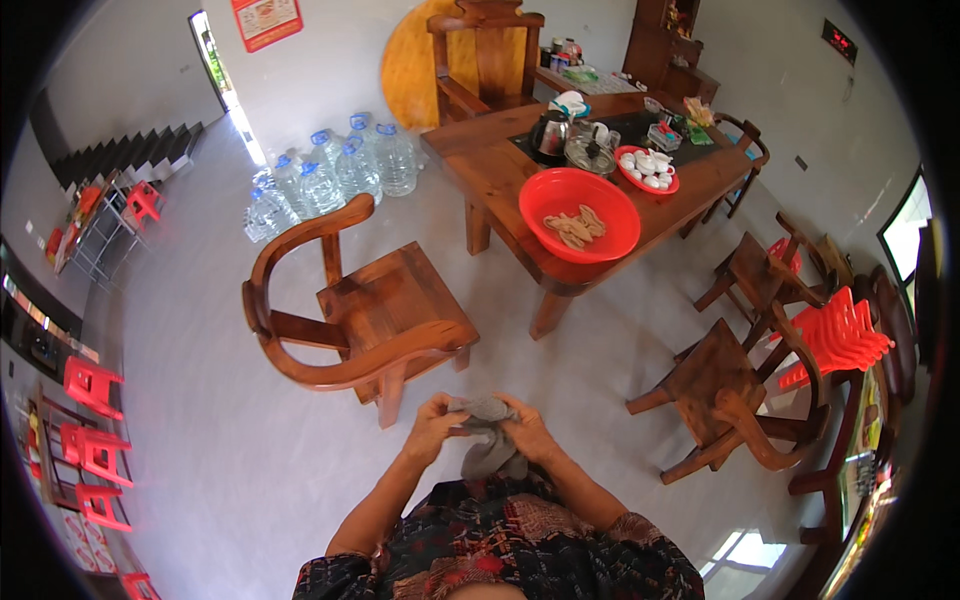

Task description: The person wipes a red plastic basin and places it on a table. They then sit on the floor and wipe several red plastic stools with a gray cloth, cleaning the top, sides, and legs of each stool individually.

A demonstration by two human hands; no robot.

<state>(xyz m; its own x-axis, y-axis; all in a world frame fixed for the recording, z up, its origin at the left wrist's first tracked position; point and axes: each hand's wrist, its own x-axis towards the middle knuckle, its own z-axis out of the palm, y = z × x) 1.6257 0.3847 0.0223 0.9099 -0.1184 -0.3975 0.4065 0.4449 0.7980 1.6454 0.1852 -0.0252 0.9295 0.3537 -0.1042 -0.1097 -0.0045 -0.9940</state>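
A soft grey cloth [488,456], sock-like in shape, is stretched between my two hands in front of my body. Its upper edge is pinched by my left hand [431,427], fingers closed. The other side of that edge is gripped by my right hand [528,432], also closed. The lower part of the cloth hangs down in loose folds. Beyond my hands, a round red basin [534,238] stands on the near corner of the wooden table [490,185]. Several crumpled tan cloth pieces [575,228] lie in it.
A wooden armchair [395,295] stands left of my hands, another wooden chair [710,385] to the right. The table also bears a kettle [549,135] and a red tray [627,178] of white cups. Large water bottles [345,170] and red stools [95,450] are along the left.
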